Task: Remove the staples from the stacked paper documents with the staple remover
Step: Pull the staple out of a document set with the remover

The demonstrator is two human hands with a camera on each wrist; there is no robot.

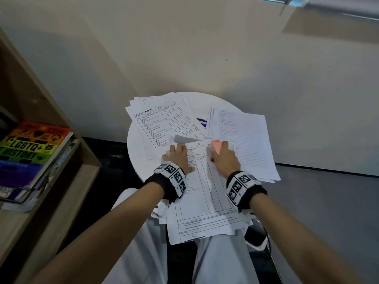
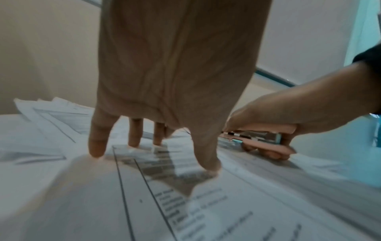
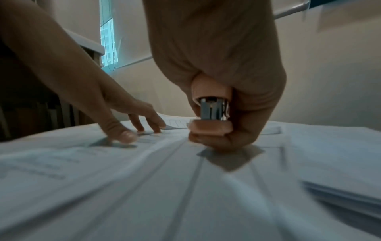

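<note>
A printed table document [image 1: 202,193] lies on top of the nearest paper stack, on the round white table [image 1: 135,148]. My left hand [image 1: 178,155] presses flat on its upper left part, fingers straight and spread [image 2: 97,146]. My right hand [image 1: 222,156] grips the pink staple remover [image 1: 216,146] and holds it down at the document's top right corner. In the right wrist view its metal jaw end [image 3: 213,109] faces the camera between pink handles. The left wrist view has the staple remover [image 2: 261,138] lying low on the paper, its tip hidden behind my left thumb. No staple is visible.
Another stack of printed pages [image 1: 162,121] fans out at the table's back left, and a third stack [image 1: 244,138] lies at the right. A wooden shelf with a rainbow-coloured book [image 1: 30,144] stands to the left. My lap in white trousers [image 1: 215,261] is below the table edge.
</note>
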